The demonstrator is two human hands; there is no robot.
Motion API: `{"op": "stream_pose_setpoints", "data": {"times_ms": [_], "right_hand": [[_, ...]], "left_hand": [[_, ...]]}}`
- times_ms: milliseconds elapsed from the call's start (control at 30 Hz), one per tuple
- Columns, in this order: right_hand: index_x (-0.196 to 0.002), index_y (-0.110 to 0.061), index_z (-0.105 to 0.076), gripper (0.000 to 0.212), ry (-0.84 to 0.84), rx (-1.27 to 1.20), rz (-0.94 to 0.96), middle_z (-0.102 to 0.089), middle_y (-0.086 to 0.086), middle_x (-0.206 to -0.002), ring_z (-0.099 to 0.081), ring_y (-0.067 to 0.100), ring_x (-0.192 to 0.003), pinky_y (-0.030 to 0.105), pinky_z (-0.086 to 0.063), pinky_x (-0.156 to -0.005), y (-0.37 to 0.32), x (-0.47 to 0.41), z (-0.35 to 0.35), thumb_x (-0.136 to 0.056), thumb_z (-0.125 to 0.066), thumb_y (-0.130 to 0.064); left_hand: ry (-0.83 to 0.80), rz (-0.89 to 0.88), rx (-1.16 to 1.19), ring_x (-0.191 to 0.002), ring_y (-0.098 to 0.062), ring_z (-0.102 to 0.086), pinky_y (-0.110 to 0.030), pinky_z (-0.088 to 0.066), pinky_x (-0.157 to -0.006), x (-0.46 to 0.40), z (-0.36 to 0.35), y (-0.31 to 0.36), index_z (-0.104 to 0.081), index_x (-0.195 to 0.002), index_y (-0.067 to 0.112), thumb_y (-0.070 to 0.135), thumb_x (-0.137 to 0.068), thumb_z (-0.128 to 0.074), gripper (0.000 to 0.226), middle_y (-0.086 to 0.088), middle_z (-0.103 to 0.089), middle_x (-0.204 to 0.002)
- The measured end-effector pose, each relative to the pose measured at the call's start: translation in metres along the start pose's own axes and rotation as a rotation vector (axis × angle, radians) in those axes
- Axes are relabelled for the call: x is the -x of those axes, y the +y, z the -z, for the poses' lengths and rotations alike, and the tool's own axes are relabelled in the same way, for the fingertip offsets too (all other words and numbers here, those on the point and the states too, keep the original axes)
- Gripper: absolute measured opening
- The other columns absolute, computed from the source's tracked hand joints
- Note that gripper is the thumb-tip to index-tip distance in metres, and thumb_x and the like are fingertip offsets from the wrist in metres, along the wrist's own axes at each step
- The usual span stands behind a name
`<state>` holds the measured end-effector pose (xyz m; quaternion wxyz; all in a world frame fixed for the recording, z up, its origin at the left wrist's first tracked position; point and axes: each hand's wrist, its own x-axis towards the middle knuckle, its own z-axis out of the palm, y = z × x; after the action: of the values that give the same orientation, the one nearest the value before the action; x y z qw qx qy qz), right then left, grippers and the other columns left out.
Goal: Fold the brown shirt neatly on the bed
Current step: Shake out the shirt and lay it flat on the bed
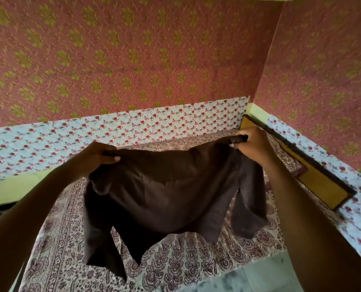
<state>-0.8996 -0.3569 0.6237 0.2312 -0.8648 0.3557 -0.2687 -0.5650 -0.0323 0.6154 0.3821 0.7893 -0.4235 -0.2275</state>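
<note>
The brown shirt hangs spread out in the air above the bed, which is covered with a white sheet printed in dark paisley. My left hand pinches the shirt's upper left edge. My right hand grips the upper right edge, a little higher and farther away. The cloth sags between the two hands. Its sleeves and lower hem dangle down; whether they touch the sheet I cannot tell. The shirt hides the middle of the bed.
Patterned pink walls with a floral border close the bed in at the back and right. A yellow board with a dark frame runs along the right side. Pale floor shows at the lower right.
</note>
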Motion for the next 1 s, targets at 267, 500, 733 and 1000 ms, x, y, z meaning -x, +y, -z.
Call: {"op": "stream_pose_setpoints", "data": {"times_ms": [267, 500, 733, 1000], "right_hand": [[-0.114, -0.016, -0.073, 0.034, -0.061, -0.093, 0.026, -0.069, 0.001, -0.114, -0.062, 0.019, -0.115, 0.026, -0.042, -0.094, 0.023, -0.065, -0.015, -0.085, -0.071, 0.002], [-0.095, -0.016, -0.05, 0.035, -0.223, -0.003, 0.111, -0.056, 0.0, -0.095, -0.056, 0.023, -0.088, 0.028, -0.035, -0.071, 0.104, -0.158, -0.118, -0.081, -0.06, 0.015], [-0.087, -0.009, -0.078, 0.035, -0.458, 0.052, 0.052, -0.071, 0.014, -0.1, -0.064, 0.023, -0.093, 0.031, -0.049, -0.086, 0.206, -0.262, -0.267, -0.086, -0.057, 0.02], [-0.13, -0.01, -0.065, 0.049, -0.653, 0.397, 0.053, -0.048, 0.013, -0.147, -0.039, 0.046, -0.133, 0.052, -0.044, -0.104, 0.261, -0.348, -0.437, -0.087, -0.077, -0.032]], "left_hand": [[0.224, -0.089, -0.021, -0.074, -0.026, -0.049, -0.032, -0.043, -0.05, -0.048, -0.003, -0.021, -0.04, -0.102, 0.028, -0.013, -0.103, -0.038, 0.04, -0.011, -0.048, -0.095], [0.264, 0.136, -0.325, -0.092, -0.02, -0.057, -0.031, -0.041, -0.076, -0.149, -0.062, -0.078, -0.071, -0.098, 0.019, -0.01, -0.096, -0.043, 0.041, -0.002, -0.059, -0.112], [0.088, 0.263, -0.397, -0.114, -0.044, -0.061, -0.049, -0.049, -0.094, -0.26, -0.108, -0.175, -0.064, -0.124, 0.0, 0.009, -0.059, -0.047, 0.068, -0.025, -0.059, -0.121], [-0.066, 0.377, -0.706, -0.124, -0.039, -0.044, -0.049, -0.05, -0.08, -0.387, -0.169, -0.31, -0.041, -0.153, 0.021, 0.0, -0.077, -0.068, 0.084, -0.006, -0.039, -0.15]]}}
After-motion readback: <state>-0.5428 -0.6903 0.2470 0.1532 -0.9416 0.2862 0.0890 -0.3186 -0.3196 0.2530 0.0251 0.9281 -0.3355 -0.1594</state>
